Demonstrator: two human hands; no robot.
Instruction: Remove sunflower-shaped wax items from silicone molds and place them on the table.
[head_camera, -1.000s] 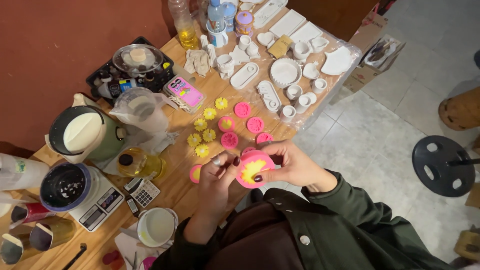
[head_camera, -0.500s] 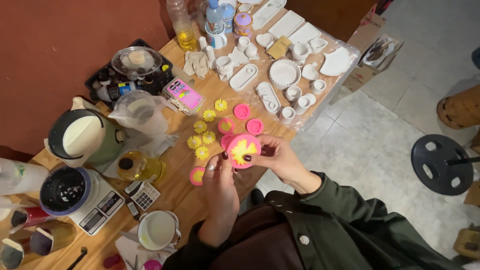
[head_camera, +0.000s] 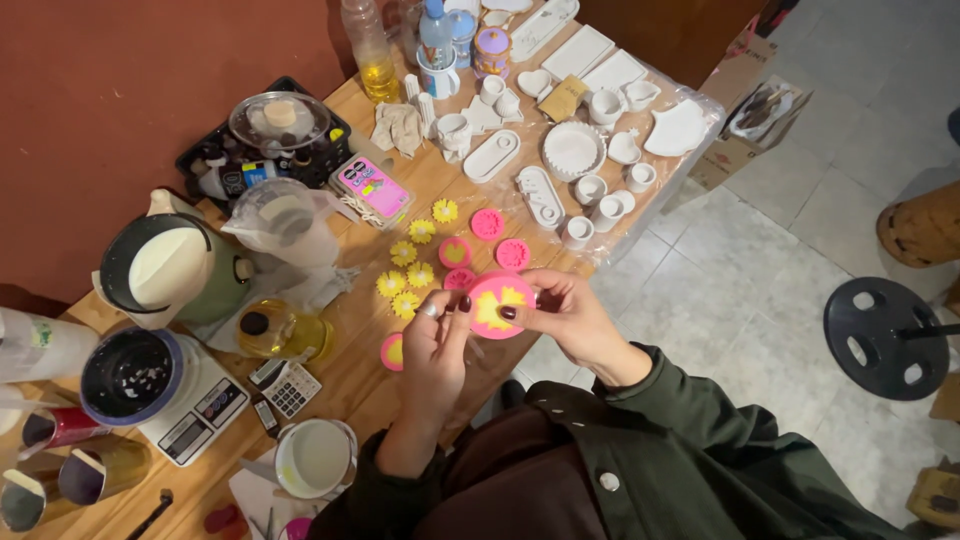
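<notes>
I see the pink silicone mold (head_camera: 499, 305) with its yellow casting now pinched between left hand (head_camera: 437, 345) and right hand (head_camera: 566, 312), raised above the wooden table (head_camera: 352, 385), flexed wider than a second ago; demolding seems underway.

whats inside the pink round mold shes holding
The pink mold, held between the left hand and right hand, shows a yellow flower-shaped piece inside. Its underside is hidden from view.
</notes>
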